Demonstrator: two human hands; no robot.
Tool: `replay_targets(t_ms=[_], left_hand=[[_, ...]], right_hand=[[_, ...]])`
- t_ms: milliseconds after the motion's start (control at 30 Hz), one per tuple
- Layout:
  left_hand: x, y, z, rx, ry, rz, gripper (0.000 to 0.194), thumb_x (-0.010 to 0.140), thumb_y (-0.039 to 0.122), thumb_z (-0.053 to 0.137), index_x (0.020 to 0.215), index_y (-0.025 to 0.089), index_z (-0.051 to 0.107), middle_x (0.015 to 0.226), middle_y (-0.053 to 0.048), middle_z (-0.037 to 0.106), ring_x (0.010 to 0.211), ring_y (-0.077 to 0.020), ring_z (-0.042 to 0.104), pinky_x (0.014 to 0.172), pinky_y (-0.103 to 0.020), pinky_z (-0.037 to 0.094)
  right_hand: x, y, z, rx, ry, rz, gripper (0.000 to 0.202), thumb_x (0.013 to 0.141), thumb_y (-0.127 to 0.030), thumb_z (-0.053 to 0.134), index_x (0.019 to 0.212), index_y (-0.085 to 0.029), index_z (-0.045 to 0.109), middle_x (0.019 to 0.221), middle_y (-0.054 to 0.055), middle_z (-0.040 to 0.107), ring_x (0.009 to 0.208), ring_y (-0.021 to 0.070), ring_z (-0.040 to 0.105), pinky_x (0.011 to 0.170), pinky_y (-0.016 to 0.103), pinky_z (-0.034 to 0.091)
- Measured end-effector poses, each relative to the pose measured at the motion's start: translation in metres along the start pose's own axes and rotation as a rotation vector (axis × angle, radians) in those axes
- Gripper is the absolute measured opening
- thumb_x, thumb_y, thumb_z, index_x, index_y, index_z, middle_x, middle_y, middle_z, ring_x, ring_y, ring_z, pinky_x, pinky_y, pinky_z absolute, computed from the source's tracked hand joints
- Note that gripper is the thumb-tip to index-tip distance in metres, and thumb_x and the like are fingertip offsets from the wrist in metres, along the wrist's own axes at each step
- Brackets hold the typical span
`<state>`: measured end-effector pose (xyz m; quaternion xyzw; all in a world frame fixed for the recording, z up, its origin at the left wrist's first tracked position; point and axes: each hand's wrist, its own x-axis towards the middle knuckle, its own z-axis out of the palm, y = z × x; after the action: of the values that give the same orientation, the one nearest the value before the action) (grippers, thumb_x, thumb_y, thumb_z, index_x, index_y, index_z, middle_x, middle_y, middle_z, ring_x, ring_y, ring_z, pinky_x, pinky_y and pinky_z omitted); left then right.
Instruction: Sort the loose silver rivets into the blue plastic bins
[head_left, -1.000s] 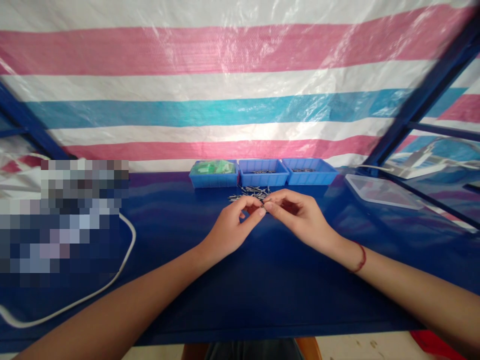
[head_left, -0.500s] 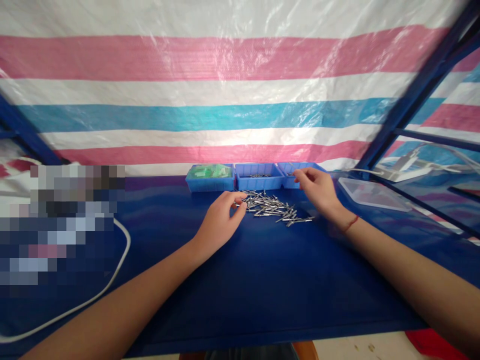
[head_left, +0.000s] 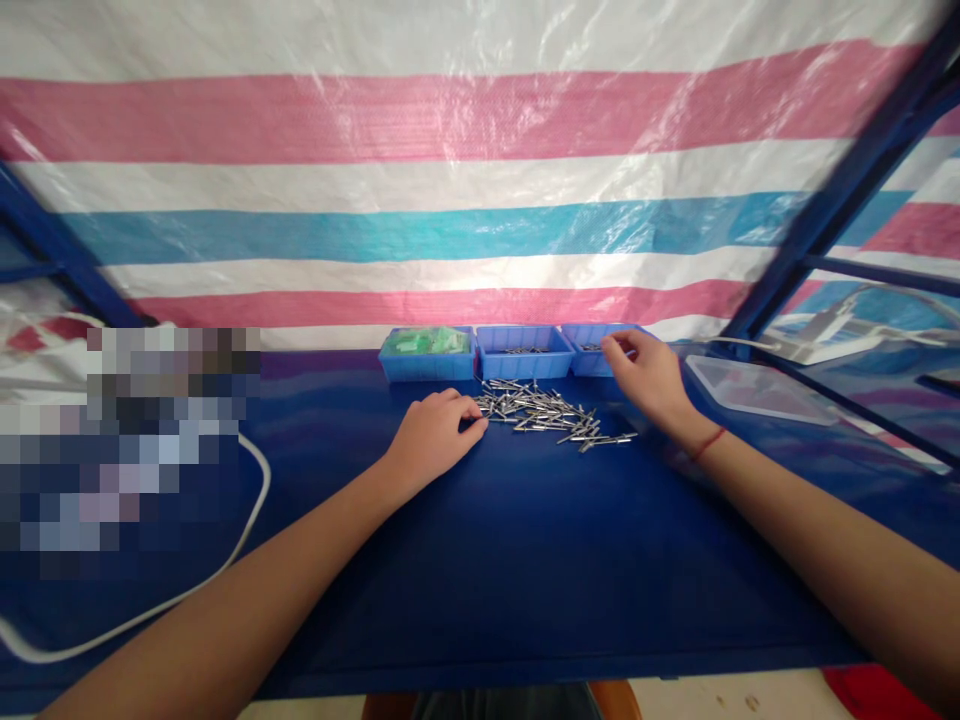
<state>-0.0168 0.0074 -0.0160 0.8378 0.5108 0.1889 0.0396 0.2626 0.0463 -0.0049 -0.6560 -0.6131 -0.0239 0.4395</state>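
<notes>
Silvery metal rivet-like pins lie in a loose pile (head_left: 536, 408) on the dark blue table (head_left: 480, 560). My left hand (head_left: 439, 435) rests at the pile's left end, thumb and fingers curled near the pins; whether it pinches one is hard to see. Over the front of the right blue bin (head_left: 589, 335) is my right hand (head_left: 645, 380), its fingers bent together, and what they hold, if anything, is too small to name. The middle blue bin (head_left: 525, 365) has some pins inside. Green packets (head_left: 429, 342) fill the left blue bin (head_left: 427, 369).
A translucent lid (head_left: 757, 388) lies right of the bins. A white cable (head_left: 255, 510) curves across the table's left side, beside a pixelated area. Blue frame posts (head_left: 810, 230) stand at both sides, with a striped sheet (head_left: 450, 235) behind.
The view has shifted slightly, moving the bins and pile a little right in the picture. My left hand's fingers have drawn back slightly and lowered at the pile's edge. My right hand remains by the right bin.
</notes>
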Motion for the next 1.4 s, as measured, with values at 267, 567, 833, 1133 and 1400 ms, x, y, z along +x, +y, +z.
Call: replay_targets(t_ms=[267, 567, 833, 1133, 1400], left_hand=[[-0.005, 0.002, -0.001, -0.207, 0.122, -0.003, 0.02, 0.09, 0.027, 0.046, 0.089, 0.017, 0.063, 0.088, -0.003, 0.064, 0.085, -0.0178, 0.06, 0.078, -0.029, 0.043], [-0.014, 0.028, 0.004, -0.589, 0.154, 0.006, 0.017, 0.089, 0.027, 0.048, 0.089, 0.017, 0.061, 0.085, -0.001, 0.065, 0.076, -0.0135, 0.058, 0.074, -0.025, 0.044], [-0.015, 0.03, 0.005, -0.609, 0.151, 0.019, 0.017, 0.089, 0.027, 0.049, 0.089, 0.017, 0.062, 0.084, -0.001, 0.065, 0.074, -0.0128, 0.057, 0.072, -0.025, 0.044], [-0.016, 0.034, 0.003, -0.64, 0.202, 0.063, 0.01, 0.084, 0.026, 0.056, 0.089, 0.019, 0.061, 0.085, 0.001, 0.065, 0.069, -0.0107, 0.055, 0.065, -0.023, 0.043], [-0.017, 0.033, 0.001, -0.599, 0.287, 0.061, 0.012, 0.084, 0.029, 0.057, 0.088, 0.018, 0.059, 0.08, 0.0, 0.062, 0.069, -0.0112, 0.055, 0.067, -0.023, 0.044]], right_hand=[[-0.055, -0.05, 0.005, 0.299, -0.396, -0.229, 0.023, 0.081, -0.034, 0.054, 0.08, -0.015, 0.067, 0.07, 0.004, 0.067, 0.057, 0.0135, 0.056, 0.055, 0.025, 0.042], [-0.08, -0.066, 0.006, 0.704, -0.461, -0.084, 0.029, 0.076, -0.041, 0.065, 0.089, -0.016, 0.066, 0.074, 0.004, 0.066, 0.061, 0.0137, 0.058, 0.057, 0.027, 0.048], [-0.078, -0.072, 0.001, 0.77, -0.441, -0.111, 0.02, 0.078, -0.036, 0.065, 0.083, -0.016, 0.065, 0.072, 0.003, 0.065, 0.06, 0.0125, 0.057, 0.055, 0.025, 0.046], [-0.08, -0.069, -0.004, 0.627, -0.399, -0.246, 0.019, 0.083, -0.034, 0.06, 0.087, -0.017, 0.066, 0.073, 0.004, 0.064, 0.057, 0.0116, 0.054, 0.052, 0.024, 0.043], [-0.078, -0.072, -0.005, 0.506, -0.477, -0.391, 0.021, 0.086, -0.033, 0.053, 0.079, -0.018, 0.065, 0.074, 0.003, 0.064, 0.059, 0.0115, 0.052, 0.055, 0.024, 0.042]])
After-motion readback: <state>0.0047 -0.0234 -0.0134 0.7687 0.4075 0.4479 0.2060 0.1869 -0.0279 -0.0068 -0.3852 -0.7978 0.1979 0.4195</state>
